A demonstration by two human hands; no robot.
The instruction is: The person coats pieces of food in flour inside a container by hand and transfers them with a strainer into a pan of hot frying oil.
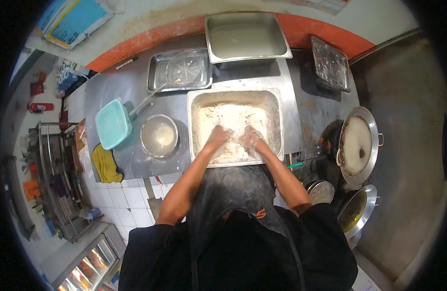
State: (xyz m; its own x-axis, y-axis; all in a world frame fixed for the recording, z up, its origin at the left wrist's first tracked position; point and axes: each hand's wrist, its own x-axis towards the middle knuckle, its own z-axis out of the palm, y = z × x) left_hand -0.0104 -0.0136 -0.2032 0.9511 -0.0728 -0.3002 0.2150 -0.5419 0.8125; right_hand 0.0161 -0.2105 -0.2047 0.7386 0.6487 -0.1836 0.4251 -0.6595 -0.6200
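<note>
A deep rectangular metal pan (pixel 194 153) stands right in front of me, with white flour (pixel 233 111) spread over its bottom and smeared up its walls. Both my hands are down in the flour, and each seems to wear a thin clear plastic glove. My left hand (pixel 221 135) is at the pan's middle left, its fingers curled inward. Close beside it on the right, my right hand (pixel 251 136) also has bent fingers, dusted white. Flour and glove hide the fingertips, so what they grip cannot be made out. The hands are slightly apart.
Left of the pan are a round metal bowl (pixel 146 140), a teal plastic tub (pixel 114 124) and a yellow cloth (pixel 106 165). Behind stand a shallow tray (pixel 155 72) with a wire strainer (pixel 183 68) and a large steel pan (pixel 247 39). Two woks, one foaming (pixel 357 145), one with oil (pixel 355 213), are at right.
</note>
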